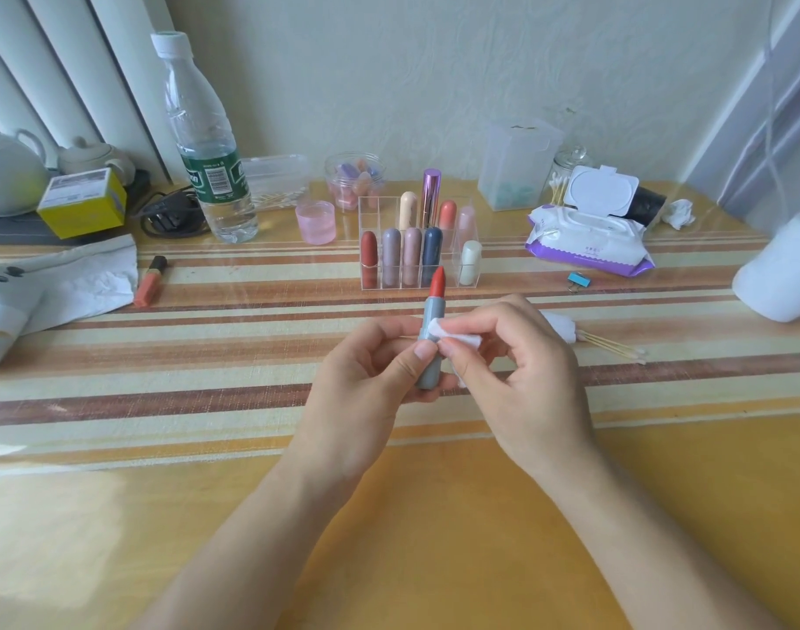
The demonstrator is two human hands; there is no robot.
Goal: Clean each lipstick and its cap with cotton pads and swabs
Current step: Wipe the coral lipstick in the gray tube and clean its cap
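We hold the open lipstick [430, 331] upright above the striped table [207, 338], just in front of the clear organizer [418, 247]; our left hand [370, 379] curls round its grey tube, thumb across the front, while our right hand [516, 356] pinches a folded cotton pad [457, 336] against the tube's upper side; the tube looks light, stiff and smooth, likely slippery, so we judge the lower barrel the place to grip; the exposed red bullet is soft and smears or snaps easily, so it is best kept untouched; cotton swabs [616, 347] lie on the table just right of our right hand.
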